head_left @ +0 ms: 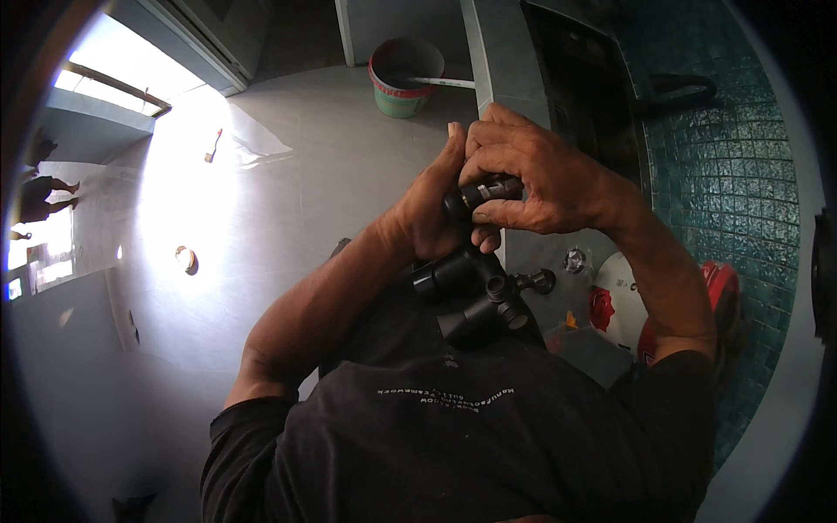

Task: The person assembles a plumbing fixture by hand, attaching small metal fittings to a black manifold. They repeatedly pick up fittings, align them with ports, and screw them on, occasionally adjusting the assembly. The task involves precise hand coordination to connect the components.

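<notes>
My left hand (425, 209) is wrapped round a black tap body (484, 283), which has several cylindrical outlets and a small knob and lies close against my dark shirt. From its upper end sticks out a black collar with a metal threaded connector (497, 189). The fingers and thumb of my right hand (547, 179) close round this connector, touching its sides. My left thumb points up beside the right fingers. My palms hide part of the tap body.
A green bucket with a red rim (403, 103) and a white stick stands ahead on the grey floor. A brush (214, 145) and a small ring (185, 258) lie to the left. At right are a ledge, a white-and-red container (621, 296), a plastic-wrapped metal piece (575, 259) and a green tiled wall (741, 183).
</notes>
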Demonstrator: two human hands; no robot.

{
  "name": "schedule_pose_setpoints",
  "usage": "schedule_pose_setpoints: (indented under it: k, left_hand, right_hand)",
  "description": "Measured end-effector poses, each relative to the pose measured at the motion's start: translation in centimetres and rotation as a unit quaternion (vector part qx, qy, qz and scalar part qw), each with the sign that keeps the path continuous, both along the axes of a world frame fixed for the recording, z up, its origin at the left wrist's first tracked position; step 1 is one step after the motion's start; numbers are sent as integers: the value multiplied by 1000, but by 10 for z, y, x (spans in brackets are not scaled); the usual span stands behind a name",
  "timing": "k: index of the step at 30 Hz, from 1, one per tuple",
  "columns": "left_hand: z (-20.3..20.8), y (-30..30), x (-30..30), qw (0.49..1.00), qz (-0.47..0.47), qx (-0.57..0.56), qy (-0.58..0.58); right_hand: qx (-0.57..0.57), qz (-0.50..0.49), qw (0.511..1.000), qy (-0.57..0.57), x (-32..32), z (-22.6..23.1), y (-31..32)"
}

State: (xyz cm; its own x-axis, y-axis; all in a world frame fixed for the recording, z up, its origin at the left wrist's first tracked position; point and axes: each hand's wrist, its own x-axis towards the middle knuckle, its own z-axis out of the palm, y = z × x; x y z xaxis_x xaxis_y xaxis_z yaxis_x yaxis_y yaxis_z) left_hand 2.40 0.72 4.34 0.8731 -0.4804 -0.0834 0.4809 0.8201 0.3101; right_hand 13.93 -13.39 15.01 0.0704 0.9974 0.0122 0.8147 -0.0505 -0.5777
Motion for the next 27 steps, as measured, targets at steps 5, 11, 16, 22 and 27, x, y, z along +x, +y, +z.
schedule_pose_setpoints:
  k: [5,11,16,22,27]
  left_hand:
    - [-1,0,1,1000,3,15,2]
    - [-3,12,-12,995,91,-33,-27]
    - [-15,29,-13,979,156,-80,-106]
    - [6,32,-36,964,262,37,2]
    - [-9,50,-41,968,225,104,-44]
  right_hand:
    - [7,-10,1000,-17,-3,0,-1]
    - [172,-263,937,151,-29,-20,-4]
    - [-8,-389,844,368,-60,-41,-12]
    - [-56,-327,890,312,-72,-31,11]
    - [-76,-355,896,255,-78,-54,18]
